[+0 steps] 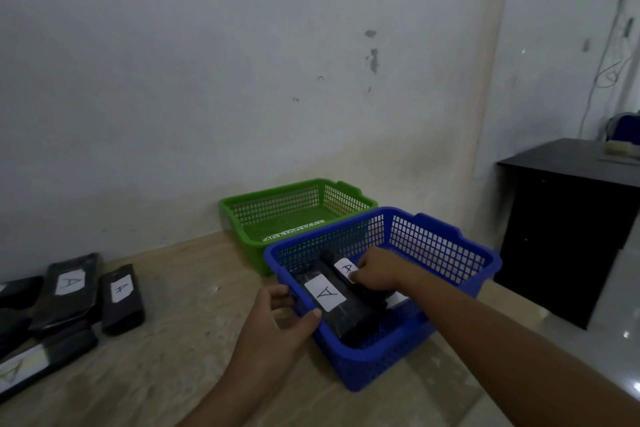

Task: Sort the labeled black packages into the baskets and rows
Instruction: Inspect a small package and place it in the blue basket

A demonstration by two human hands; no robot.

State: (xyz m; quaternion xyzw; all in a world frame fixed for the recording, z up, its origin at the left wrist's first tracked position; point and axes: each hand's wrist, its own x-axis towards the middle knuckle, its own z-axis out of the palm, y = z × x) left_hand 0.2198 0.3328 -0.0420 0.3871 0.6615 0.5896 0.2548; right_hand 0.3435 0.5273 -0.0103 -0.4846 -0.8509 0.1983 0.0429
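Your right forearm [512,350] is nearest, coming in from the lower right and ending in your right hand [375,276] inside the blue basket [367,364]. Its fingers are curled over the farther package [343,267], pinching it at the white label marked A.

Your left hand [277,322] is at the basket's near-left corner. Its thumb lies on the edge of the nearer package [341,314] and its fingers are curled at that end. I cannot tell whether they also catch the basket rim.

Both packages are down in the basket, side by side between your two hands. Their long axes run from far left to near right, slantwise to the basket walls. A white slip [398,300] shows on the basket floor below your right wrist.

By my reading you are at the set-down, so what remains is to let go, perhaps squaring the pair first.

Just beyond your hands, the green basket [273,206] shows a white strip [294,230] whose writing I cannot read surely, and no package that I can see.

The unsorted ones lie on the desk [180,329], well off to the left of your left hand. There is a wide package [71,291] marked A, a narrower package [121,298] just beside it, and a long package [38,360] nearer you. Your left hand is the closer one for the next pick.

Off beyond your right arm stands a black cabinet [571,229].
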